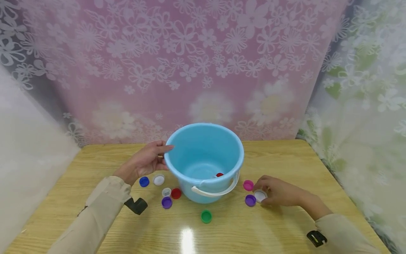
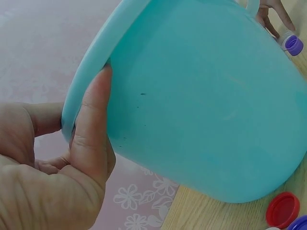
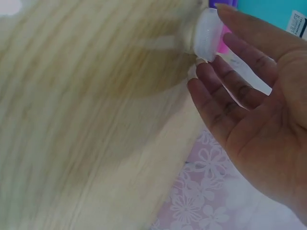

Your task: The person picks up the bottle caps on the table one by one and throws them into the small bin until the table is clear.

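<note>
A light blue bucket [image 1: 203, 141] with a white handle [image 1: 215, 193] stands on the table. My left hand [image 1: 149, 158] grips its rim at the left; in the left wrist view, that hand [image 2: 72, 143] has the rim between thumb and fingers. Inside the bucket lie a red cap [image 1: 219, 174] and something pale, partly hidden. To the bucket's right, my right hand [image 1: 280, 191] pinches a white bottle cap [image 1: 260, 195] on the table. Thumb and fingertips sit at the white cap's edge [image 3: 207, 36] in the right wrist view. Beside it lie a pink cap [image 1: 248, 185] and a purple cap [image 1: 250, 200].
Left of the bucket lie a blue cap [image 1: 144, 181], two white caps [image 1: 159, 180], a red cap [image 1: 176, 193] and another purple cap [image 1: 166, 202]. A green cap [image 1: 206, 216] lies in front. Floral curtains [image 1: 203, 70] hang behind the wooden table [image 1: 152, 233].
</note>
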Demonstrator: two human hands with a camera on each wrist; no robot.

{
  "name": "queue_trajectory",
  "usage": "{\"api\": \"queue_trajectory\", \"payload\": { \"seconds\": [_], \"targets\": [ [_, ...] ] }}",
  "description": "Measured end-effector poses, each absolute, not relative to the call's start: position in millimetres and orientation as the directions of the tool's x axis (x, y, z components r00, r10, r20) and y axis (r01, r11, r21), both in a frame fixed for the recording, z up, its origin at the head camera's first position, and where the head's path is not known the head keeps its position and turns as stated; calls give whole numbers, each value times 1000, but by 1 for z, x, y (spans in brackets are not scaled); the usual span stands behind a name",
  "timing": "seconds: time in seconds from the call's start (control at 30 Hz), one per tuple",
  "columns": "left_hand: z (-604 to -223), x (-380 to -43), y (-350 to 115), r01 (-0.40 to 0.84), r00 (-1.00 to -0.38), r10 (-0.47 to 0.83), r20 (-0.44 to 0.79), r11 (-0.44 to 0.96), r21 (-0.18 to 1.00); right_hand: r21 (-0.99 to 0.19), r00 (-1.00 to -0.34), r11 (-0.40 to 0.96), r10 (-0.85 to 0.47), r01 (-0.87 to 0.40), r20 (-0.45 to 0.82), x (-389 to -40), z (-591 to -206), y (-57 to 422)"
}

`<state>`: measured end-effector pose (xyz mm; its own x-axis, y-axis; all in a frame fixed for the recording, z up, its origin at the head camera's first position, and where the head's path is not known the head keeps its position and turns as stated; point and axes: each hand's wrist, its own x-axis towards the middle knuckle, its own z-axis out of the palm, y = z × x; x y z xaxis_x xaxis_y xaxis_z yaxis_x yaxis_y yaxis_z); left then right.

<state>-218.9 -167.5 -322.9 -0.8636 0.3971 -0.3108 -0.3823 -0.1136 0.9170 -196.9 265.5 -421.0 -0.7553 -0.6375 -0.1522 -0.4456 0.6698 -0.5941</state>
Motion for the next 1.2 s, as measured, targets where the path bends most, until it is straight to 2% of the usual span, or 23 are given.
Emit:
{"api": "queue_trajectory", "payload": {
  "seconds": [0.27,1.2],
  "targets": [
    [-320,-218,-170,-388,-861,400,-314,-118,914,-573,-738,648,-666,-502,-107,-198,-423,259],
    [-321,-217,-170,-387,-854,423,-304,-126,913,-578,-729,633,-678,-516,-92,-193,-426,266]
  ]
}}
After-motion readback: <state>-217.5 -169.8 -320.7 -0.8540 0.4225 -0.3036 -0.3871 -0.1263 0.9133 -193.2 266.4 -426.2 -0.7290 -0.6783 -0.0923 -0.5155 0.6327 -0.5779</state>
